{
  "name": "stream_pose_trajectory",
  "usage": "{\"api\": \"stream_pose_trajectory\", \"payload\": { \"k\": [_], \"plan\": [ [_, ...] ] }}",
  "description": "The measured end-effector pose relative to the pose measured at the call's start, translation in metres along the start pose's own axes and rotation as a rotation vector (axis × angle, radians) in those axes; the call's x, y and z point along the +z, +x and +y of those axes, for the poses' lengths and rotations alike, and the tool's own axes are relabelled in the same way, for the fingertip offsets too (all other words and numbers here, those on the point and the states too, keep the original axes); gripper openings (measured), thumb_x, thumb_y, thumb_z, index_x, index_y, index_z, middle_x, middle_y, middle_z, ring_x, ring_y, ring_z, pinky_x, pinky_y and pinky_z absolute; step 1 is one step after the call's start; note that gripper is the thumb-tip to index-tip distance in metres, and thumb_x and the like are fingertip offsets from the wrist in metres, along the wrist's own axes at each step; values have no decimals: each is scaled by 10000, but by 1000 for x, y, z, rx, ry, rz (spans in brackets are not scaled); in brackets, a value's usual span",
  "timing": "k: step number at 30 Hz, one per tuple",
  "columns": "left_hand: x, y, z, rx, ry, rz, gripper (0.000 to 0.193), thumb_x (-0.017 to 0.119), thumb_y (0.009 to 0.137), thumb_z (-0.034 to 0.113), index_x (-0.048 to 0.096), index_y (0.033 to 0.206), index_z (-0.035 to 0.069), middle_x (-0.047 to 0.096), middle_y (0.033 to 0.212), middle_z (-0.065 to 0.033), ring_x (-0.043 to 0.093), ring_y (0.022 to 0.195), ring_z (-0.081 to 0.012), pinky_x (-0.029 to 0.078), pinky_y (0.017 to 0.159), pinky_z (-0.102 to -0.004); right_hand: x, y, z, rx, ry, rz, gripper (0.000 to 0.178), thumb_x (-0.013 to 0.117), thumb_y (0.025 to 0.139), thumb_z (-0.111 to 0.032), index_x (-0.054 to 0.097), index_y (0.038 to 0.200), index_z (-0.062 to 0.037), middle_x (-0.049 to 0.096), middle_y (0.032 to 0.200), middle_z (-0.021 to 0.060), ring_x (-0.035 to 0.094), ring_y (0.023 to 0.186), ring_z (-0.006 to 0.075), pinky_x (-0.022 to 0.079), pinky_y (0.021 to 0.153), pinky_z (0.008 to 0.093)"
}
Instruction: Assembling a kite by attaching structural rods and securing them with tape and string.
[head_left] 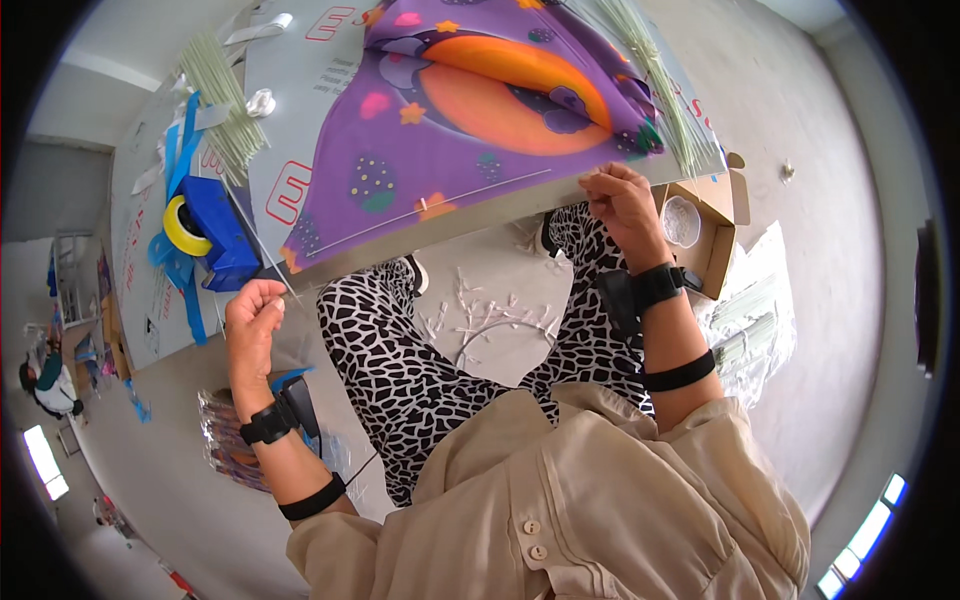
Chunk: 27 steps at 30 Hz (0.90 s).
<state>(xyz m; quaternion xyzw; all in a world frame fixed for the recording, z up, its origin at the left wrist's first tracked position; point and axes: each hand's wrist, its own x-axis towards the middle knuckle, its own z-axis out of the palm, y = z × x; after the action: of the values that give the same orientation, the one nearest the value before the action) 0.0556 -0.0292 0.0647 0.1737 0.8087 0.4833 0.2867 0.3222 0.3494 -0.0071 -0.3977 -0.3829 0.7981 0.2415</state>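
Observation:
A thin purple sheet (370, 120) printed with fruits and stars, orange in its folded middle, lies on the worktable. A slim white rod (470, 189) with a small white fitting rests along its near edge. My left hand (252, 330) is closed beside the table's left front corner. Its fingertips pinch a thin pale rod (262, 240) that slants back over the table. At the near right of the sheet, my right hand (625, 210) is raised with thumb and finger pinched together. Whatever sits between those fingertips is too small to make out.
A blue tape dispenser (228, 235) with yellow tape stands left. Bundles of pale rods (215, 95) lie on the grey tabletop (285, 100). An open cardboard box (710, 245) holds a clear tub (682, 220). Small white pieces (480, 310) litter the floor between my legs.

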Motion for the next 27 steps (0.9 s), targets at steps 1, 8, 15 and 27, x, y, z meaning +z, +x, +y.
{"api": "stream_pose_trajectory", "payload": {
  "k": [1, 8, 15, 27],
  "plan": [
    [1, 8, -3, -25, -23, 38, 81, 559, 793, 21, 602, 859, 3, 531, 709, 25, 438, 616, -43, 359, 562, -195, 0, 5, 1, -95, -172, -25, 124, 673, 733, 9, 562, 697, -31, 500, 633, -4, 392, 501, 59, 291, 450, 192],
    [-9, 41, -34, -145, 12, 54, 75, 597, 838, 98, 604, 863, 27, 542, 727, 8, 435, 603, -57, 360, 550, -201, 14, 29, 18, -274, -494, 90, 97, 707, 752, -45, 623, 703, -43, 533, 612, -54, 437, 529, 36, 323, 476, 201],
    [14, 64, -51, -123, -101, 80, 72, 617, 823, 85, 624, 849, 18, 573, 683, -10, 479, 562, -73, 374, 503, -219, 0, 42, 17, -378, -638, 122, 88, 698, 760, -47, 636, 699, -32, 552, 646, -43, 457, 573, 46, 367, 514, 213],
    [34, 77, -46, -180, 102, 287, 34, 638, 755, -21, 635, 779, -45, 584, 638, -37, 509, 552, -93, 403, 488, -242, 4, 46, 20, -316, -735, 155, 125, 691, 796, -105, 634, 745, -6, 550, 657, -43, 457, 585, 37, 364, 517, 206]
  ]
}}
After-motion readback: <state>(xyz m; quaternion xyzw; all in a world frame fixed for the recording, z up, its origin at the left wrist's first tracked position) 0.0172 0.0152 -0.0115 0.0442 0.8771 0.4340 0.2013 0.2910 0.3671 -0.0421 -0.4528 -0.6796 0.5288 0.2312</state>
